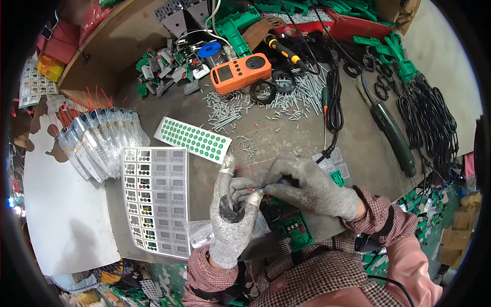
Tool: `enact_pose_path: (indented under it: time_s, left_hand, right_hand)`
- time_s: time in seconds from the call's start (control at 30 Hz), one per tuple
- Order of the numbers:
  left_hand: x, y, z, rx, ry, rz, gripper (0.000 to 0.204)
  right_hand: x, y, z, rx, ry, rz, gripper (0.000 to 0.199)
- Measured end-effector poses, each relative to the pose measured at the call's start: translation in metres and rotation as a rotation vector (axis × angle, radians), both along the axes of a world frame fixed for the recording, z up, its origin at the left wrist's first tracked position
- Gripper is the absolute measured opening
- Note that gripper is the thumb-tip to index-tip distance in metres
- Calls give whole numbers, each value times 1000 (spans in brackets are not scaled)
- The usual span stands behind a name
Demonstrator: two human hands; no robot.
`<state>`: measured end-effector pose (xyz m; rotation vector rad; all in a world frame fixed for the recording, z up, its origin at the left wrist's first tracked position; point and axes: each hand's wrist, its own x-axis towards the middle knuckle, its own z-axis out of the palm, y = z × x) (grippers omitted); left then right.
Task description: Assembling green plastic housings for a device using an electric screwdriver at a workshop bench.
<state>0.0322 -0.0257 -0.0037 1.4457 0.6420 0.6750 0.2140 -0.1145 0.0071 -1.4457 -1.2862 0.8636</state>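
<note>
Both my hands wear grey knitted gloves and meet at the near middle of the bench. A thin wire [258,188], blue with a bit of red at its end, runs between them. My left hand [232,212] pinches the red end between thumb and bent fingers, its index finger pointing up and away. From the right, my right hand [312,187] grips the blue length with its fingertips. Just below the hands sits a green plastic housing with a circuit board [298,233] at the bench edge. Dark wires beside it are partly hidden by my right hand.
Left of my hands lie a sticker sheet [156,199], a green-dot label sheet [193,138] and bubble-wrapped parts [99,138]. Beyond are loose screws [225,110], an orange meter [240,73] and a solder spool [210,53]. A screwdriver [325,117], dark-green tool [391,133] and black cables [429,115] lie right.
</note>
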Motion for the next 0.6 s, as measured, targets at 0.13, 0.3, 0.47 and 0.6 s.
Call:
enact_pose_path:
  time_s: [0.13, 0.3, 0.47, 0.6]
  left_hand:
    - [0, -2, 0, 50, 13, 4, 77]
    - [-6, -1, -1, 184, 118, 46, 74]
    - [-8, 5, 6, 231, 154, 48, 53]
    - [-30, 25, 27, 363, 310, -194, 45]
  right_hand:
    - [-1, 1, -10, 72, -175, -10, 16]
    - [-1, 1, -9, 95, -221, 12, 17]
    - [-2, -1, -9, 93, -295, 40, 21]
    - [4, -6, -13, 85, -297, 73, 24]
